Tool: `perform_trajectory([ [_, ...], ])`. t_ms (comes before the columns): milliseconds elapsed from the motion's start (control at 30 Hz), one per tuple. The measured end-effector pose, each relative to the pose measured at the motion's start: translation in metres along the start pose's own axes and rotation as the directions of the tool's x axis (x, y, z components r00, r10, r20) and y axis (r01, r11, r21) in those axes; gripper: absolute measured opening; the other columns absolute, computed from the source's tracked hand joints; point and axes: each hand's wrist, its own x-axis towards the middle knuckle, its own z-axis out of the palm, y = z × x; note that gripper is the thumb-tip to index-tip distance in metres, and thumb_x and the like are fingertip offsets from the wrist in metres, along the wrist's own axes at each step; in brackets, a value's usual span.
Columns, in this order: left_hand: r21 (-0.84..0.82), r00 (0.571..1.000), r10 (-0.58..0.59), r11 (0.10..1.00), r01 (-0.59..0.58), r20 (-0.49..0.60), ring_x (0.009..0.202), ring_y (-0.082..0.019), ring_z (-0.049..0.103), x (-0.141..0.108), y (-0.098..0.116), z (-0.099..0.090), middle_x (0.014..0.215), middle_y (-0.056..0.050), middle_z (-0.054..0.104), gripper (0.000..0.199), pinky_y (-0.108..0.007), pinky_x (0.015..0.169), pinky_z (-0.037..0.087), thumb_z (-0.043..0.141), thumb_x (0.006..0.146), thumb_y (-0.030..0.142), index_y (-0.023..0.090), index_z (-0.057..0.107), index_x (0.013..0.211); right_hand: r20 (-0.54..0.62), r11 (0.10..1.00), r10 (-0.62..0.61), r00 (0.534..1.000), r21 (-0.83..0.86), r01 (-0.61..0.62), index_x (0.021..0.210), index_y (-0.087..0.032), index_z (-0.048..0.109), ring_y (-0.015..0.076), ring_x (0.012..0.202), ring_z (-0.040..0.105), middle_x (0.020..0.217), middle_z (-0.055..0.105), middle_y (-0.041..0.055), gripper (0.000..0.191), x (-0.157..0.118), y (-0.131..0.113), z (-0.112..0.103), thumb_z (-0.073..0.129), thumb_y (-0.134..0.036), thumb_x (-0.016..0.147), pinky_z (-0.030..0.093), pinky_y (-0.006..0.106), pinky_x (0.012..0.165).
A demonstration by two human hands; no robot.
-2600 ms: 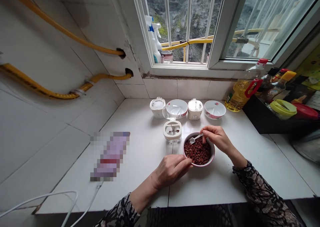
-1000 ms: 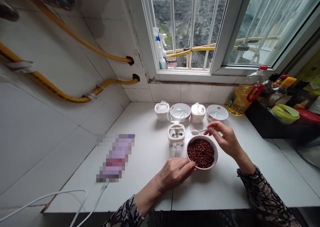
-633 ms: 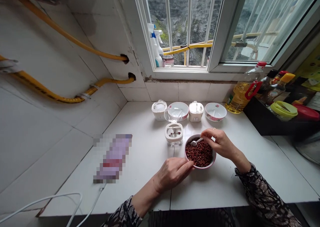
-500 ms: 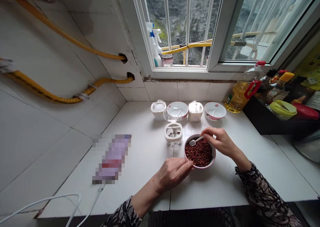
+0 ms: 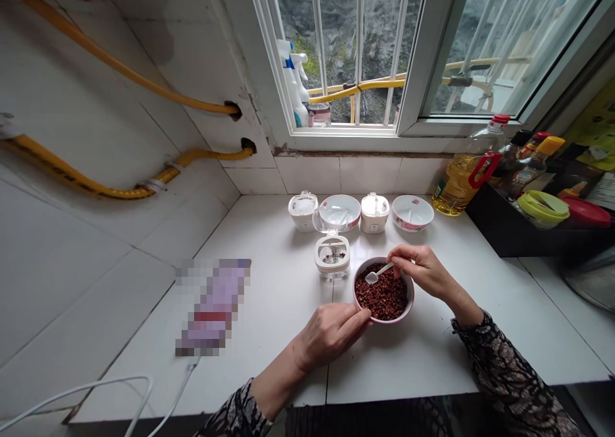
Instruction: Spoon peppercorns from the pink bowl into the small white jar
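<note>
A round bowl [image 5: 411,305] full of dark red peppercorn-like bits [image 5: 387,299] stands on the white counter. My left hand [image 5: 331,334] grips its lower left rim between thumb and fingers. In the pinched fingers of my right hand [image 5: 423,270] is a small white spoon [image 5: 378,273], held over the upper part of the bowl, its tip at the surface of the bits. Just left of the bowl is a clear container with a white-rimmed top [image 5: 332,267], its lid raised at the back and a few red bits visible inside.
Behind stand two white-lidded containers [image 5: 303,211] [image 5: 375,214] and two floral bowls [image 5: 340,214] [image 5: 412,214]. An oil bottle [image 5: 454,184] and a black box [image 5: 500,225] of condiments are at the right. On the left lie a pixelated purple object [image 5: 216,305] and a white cable [image 5: 180,392].
The white spoon's tip has shifted slightly right and down within the bowl. My left hand still grips the rim. The whole view has moved a little.
</note>
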Motion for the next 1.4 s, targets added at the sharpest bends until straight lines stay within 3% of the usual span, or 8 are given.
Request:
perform_trajectory([
  [433, -0.015, 1.000, -0.011, 1.000, 0.011, 0.005, 0.054, -0.010, 0.057, 0.0016, 0.0002, -0.0016, 0.069, -0.002, 0.064, 0.013, -0.021, 0.049, 0.044, 0.045, 0.101, 0.017, 0.012, 0.056, 0.103, 0.019, 0.966, 0.161, 0.987, 0.202, -0.162, 0.073, -0.016, 0.066, 0.0126, 0.050, 0.053, 0.051, 0.061, -0.0010, 0.019, 0.0022, 0.0009, -0.0028, 0.056, -0.032, 0.080, 0.040, 0.025, 0.051],
  [933, -0.001, 1.000, -0.008, 1.000, 0.008, 0.003, 0.052, -0.010, 0.055, 0.0006, -0.0003, -0.0007, 0.067, -0.001, 0.061, 0.012, -0.020, 0.049, 0.044, 0.046, 0.100, 0.017, 0.013, 0.056, 0.104, 0.091, 0.941, 0.197, 0.976, 0.263, -0.214, 0.070, -0.016, 0.066, 0.0113, 0.046, 0.050, 0.049, 0.062, -0.0003, 0.021, 0.0048, 0.0035, -0.0001, 0.059, -0.034, 0.077, 0.034, 0.024, 0.047],
  [1400, -0.001, 1.000, -0.011, 1.000, 0.011, 0.006, 0.051, -0.010, 0.053, 0.0006, -0.0002, -0.0009, 0.065, 0.000, 0.059, 0.013, -0.020, 0.049, 0.042, 0.045, 0.100, 0.017, 0.013, 0.057, 0.101, -0.004, 0.890, 0.266, 0.964, 0.384, -0.244, 0.068, -0.015, 0.069, 0.0113, 0.045, 0.048, 0.050, 0.066, 0.0028, 0.021, 0.0088, 0.0071, -0.0073, 0.066, -0.036, 0.070, 0.037, 0.025, 0.046],
])
